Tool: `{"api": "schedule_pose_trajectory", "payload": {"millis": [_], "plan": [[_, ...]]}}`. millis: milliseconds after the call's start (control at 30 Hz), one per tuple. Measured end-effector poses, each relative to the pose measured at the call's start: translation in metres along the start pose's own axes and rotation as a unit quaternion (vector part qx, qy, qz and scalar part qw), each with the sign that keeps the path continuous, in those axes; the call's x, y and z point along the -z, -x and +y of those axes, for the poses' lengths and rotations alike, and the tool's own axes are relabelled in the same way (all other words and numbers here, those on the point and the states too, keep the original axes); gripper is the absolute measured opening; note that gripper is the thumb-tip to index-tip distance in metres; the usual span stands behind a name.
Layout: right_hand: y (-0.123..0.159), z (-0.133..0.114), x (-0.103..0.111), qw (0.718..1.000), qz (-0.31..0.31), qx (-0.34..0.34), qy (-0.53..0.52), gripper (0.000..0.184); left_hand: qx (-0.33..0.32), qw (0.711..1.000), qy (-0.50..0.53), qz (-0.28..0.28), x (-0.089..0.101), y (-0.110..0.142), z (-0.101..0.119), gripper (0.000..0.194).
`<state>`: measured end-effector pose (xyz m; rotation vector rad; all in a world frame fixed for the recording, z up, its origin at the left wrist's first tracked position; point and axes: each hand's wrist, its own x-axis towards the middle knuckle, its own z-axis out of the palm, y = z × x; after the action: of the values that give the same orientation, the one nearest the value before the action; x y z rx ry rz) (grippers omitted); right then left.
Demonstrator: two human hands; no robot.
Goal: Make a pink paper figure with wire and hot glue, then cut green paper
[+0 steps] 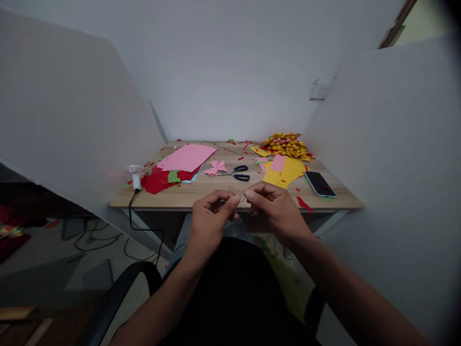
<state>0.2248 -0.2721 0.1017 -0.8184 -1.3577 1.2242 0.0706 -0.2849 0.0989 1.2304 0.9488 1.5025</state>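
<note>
Nearest, a lap is framed by a chair arm [151,275] at the left. Above the lap, at the near edge of the table [169,198], a thin brown strand [232,190] is held up between two hands. By the left hand [212,216] it appears to be pinched between thumb and forefinger, a small loop rising above; by the right hand [275,209] a narrow pinch is made just beside, the fingertips almost meeting. Whether one length or two is held cannot be told. The step in hand is judged to be fine shaping or joining of the strand; a light, steady pinch seems called for.

Farther in, a glue gun [136,178] is stood near the left edge, its cord [130,216] hung over the side, where it could be snagged. Near the right edge a phone [320,184] is laid. Centrally lie scissors [232,173] and a pink bow [216,167], flanked by coloured sheets [189,156].

At the back right, a yellow heap [288,145] is piled. Sideways movement is limited by panels [396,144]; most room is left toward the lap.
</note>
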Motion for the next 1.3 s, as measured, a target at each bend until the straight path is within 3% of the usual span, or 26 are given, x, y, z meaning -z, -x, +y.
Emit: {"api": "schedule_pose_trajectory", "payload": {"millis": [133,233,300,433,600,800,1000,1300], "plan": [[-0.001,-0.007,0.004,0.994,-0.073,-0.024,0.072,0.025,0.013,0.996,0.083,0.017,-0.001,-0.002,-0.004,0.026],[0.000,-0.009,0.003,0.996,-0.053,-0.022,0.069,0.027,0.034,0.993,0.114,-0.002,0.000,-0.001,-0.004,0.027],[0.001,-0.008,0.002,0.998,-0.020,0.002,0.066,0.025,0.054,0.993,0.101,-0.041,0.004,0.000,-0.002,0.026],[0.002,-0.008,0.005,0.996,-0.014,0.017,0.084,0.023,0.064,0.990,0.065,-0.103,0.014,-0.001,0.000,0.027],[0.005,-0.012,0.006,0.993,-0.027,0.026,0.109,0.023,0.013,0.996,0.024,-0.087,0.018,-0.005,0.004,0.017],[0.008,-0.008,0.005,0.986,-0.066,0.029,0.149,0.026,0.010,0.994,-0.029,-0.109,0.014,-0.004,0.010,0.014],[0.010,-0.007,0.005,0.976,-0.075,0.021,0.201,0.028,-0.012,0.992,-0.085,-0.095,0.016,-0.004,0.009,0.012],[0.009,-0.006,0.004,0.967,-0.075,0.041,0.240,0.025,0.016,0.989,-0.063,-0.136,0.014,0.000,0.011,0.020]]}}
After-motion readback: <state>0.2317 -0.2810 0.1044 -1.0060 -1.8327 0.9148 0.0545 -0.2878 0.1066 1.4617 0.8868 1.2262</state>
